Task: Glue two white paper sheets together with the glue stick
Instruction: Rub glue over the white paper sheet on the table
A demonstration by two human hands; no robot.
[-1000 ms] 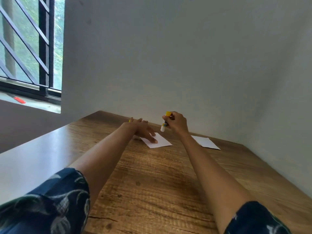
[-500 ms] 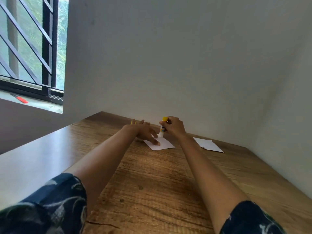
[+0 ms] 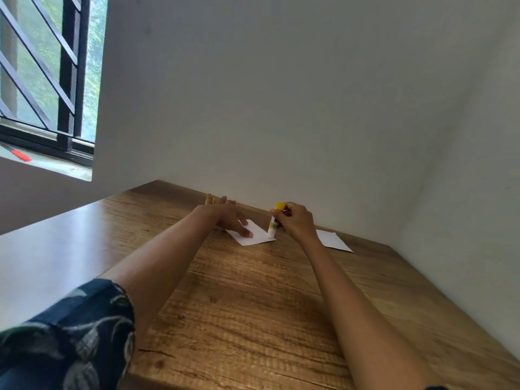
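The right hand [image 3: 297, 220] has its grip closed around the glue stick [image 3: 274, 222], fingers wrapped on the barrel below the yellow end, which points up. The stick stands nearly upright, and its pale lower tip meets the near sheet [image 3: 254, 235] at that sheet's edge closest to the grip. Just across the sheet from the stick, the left hand [image 3: 229, 218] lies flat and spread, grasping nothing, its fingertips [image 3: 247, 234] pressing the paper onto the worktop [image 3: 253, 305]. The second sheet [image 3: 333, 240] lies on the far side of the right hand from the first, apart from it and untouched.

The step appears to be spreading glue on the held sheet. It would go best with light, even pressure, the stick kept nearly upright, and strokes running from the pinned side towards the free edges so the paper does not buckle. The pinning fingers should stay clear of the glued area, and cover should reach the corners before the second sheet is brought over.
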